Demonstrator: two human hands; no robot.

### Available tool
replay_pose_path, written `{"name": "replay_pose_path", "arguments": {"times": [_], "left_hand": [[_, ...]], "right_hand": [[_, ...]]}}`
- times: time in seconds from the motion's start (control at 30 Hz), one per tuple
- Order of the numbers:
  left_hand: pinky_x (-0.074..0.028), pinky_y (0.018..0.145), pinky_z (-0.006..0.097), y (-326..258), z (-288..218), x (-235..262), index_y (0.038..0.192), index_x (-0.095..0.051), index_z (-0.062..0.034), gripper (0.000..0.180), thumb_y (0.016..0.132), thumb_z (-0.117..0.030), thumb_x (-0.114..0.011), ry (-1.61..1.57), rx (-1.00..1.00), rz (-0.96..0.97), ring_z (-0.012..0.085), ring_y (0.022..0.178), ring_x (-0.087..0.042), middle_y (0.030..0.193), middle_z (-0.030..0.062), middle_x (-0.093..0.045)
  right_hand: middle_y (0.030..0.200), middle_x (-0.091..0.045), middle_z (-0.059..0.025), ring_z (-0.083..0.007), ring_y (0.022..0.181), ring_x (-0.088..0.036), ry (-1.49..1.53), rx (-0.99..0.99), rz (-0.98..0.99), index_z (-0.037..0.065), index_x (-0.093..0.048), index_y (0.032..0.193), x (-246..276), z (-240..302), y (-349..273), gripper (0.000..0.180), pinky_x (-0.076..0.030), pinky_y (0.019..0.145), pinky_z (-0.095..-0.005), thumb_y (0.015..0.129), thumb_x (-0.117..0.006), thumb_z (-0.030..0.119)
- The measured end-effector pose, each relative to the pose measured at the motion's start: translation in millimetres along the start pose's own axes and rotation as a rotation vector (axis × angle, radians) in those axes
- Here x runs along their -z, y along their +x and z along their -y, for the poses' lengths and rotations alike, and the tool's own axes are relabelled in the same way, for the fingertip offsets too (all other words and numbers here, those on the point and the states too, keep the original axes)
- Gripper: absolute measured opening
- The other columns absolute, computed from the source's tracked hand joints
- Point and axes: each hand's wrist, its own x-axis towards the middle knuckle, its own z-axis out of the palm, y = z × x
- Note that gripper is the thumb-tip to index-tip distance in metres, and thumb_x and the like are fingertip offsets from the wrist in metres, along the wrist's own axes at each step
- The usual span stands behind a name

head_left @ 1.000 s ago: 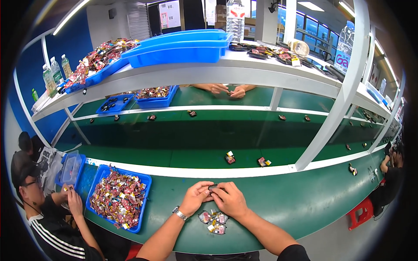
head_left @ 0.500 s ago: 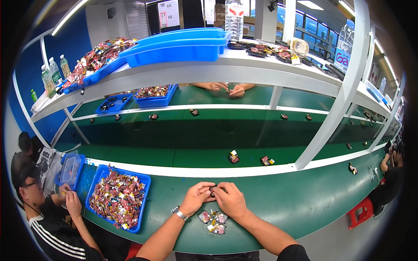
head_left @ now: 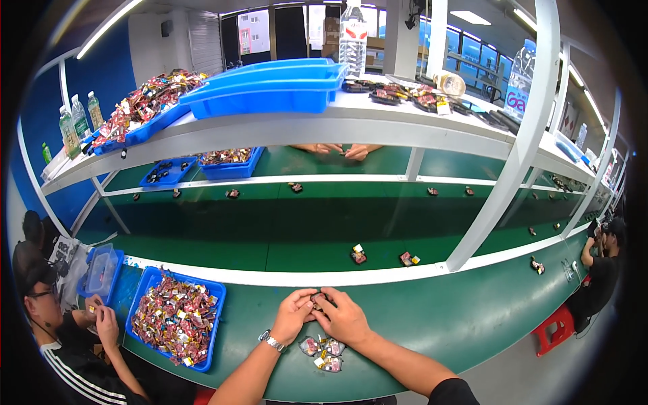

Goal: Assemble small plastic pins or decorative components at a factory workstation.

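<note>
Head view: Fingers covered most of a small dark part (head_left: 316,298), its shape hard to make out, above the near side of a green bench (head_left: 432,317); whether it touched the surface could not be told. A shelf (head_left: 270,135) hid the body behind a far pair of hands (head_left: 358,151), and the near right sleeve (head_left: 453,393) was cut off by the lower edge. The left hand (head_left: 294,318), a watch (head_left: 273,341) at its wrist, angled in from the left, and the right hand (head_left: 344,320) from the right, backs up, fingertips meeting. Both were pinched nearly closed on the part, the exact finger contact obscured. Clustered packets (head_left: 331,364) lay just nearer than the hands; a heaped blue bin (head_left: 218,324) stood to the left.
</note>
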Motion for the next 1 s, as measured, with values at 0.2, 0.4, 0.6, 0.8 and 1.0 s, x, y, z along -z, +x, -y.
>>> {"name": "replay_pose_path", "arguments": {"times": [0.2,0.4,0.6,0.8,1.0], "left_hand": [[-0.050,0.101,0.046,0,-3,2,0.148,-0.025,-0.0019,0.054,0.099,-0.004,-0.048,-0.215,-0.091,0.006,0.0290,0.120,-0.057,0.147,0.0187,-0.040],[-0.047,0.104,0.052,4,-1,0,0.142,-0.034,0.0013,0.046,0.099,-0.008,-0.049,-0.191,-0.060,0.086,0.0385,0.128,-0.050,0.149,0.0218,-0.037],[-0.052,0.099,0.044,-1,-2,8,0.133,-0.043,0.0048,0.035,0.099,-0.005,-0.049,-0.147,-0.060,0.068,0.0327,0.119,-0.058,0.135,0.0228,-0.052],[-0.055,0.091,0.039,2,-3,2,0.126,-0.048,0.0045,0.029,0.099,-0.007,-0.050,-0.036,-0.037,0.106,0.0282,0.105,-0.065,0.121,0.0225,-0.061],[-0.057,0.084,0.036,-1,2,7,0.123,-0.051,0.0047,0.026,0.100,-0.008,-0.049,-0.048,-0.027,0.074,0.0260,0.096,-0.068,0.114,0.0215,-0.065]], "right_hand": [[0.114,-0.064,-0.0150,-0.0306,0.097,-0.065,0.065,-0.112,-0.052,0.005,-0.070,0.101,-32,-36,44,0.026,-0.055,0.083,-0.0390,0.076,-0.072,0.014],[0.110,-0.063,-0.0144,-0.0325,0.098,-0.062,-0.083,-0.283,-0.002,0.005,-0.069,0.104,-62,-103,73,0.033,-0.052,0.084,-0.0418,0.076,-0.074,0.022],[0.107,-0.058,-0.0174,-0.0355,0.104,-0.054,-0.313,-0.448,-0.088,0.000,-0.057,0.117,-6,-97,56,0.060,-0.046,0.088,-0.0443,0.071,-0.081,0.029],[0.105,-0.060,-0.0161,-0.0354,0.100,-0.055,-0.249,-0.596,-0.087,0.001,-0.057,0.116,6,-147,32,0.056,-0.047,0.087,-0.0452,0.071,-0.082,0.024],[0.108,-0.065,-0.0112,-0.0276,0.100,-0.058,0.189,-0.511,-0.220,0.004,-0.058,0.119,2,-126,18,0.052,-0.048,0.087,-0.0384,0.072,-0.079,0.011]]}}
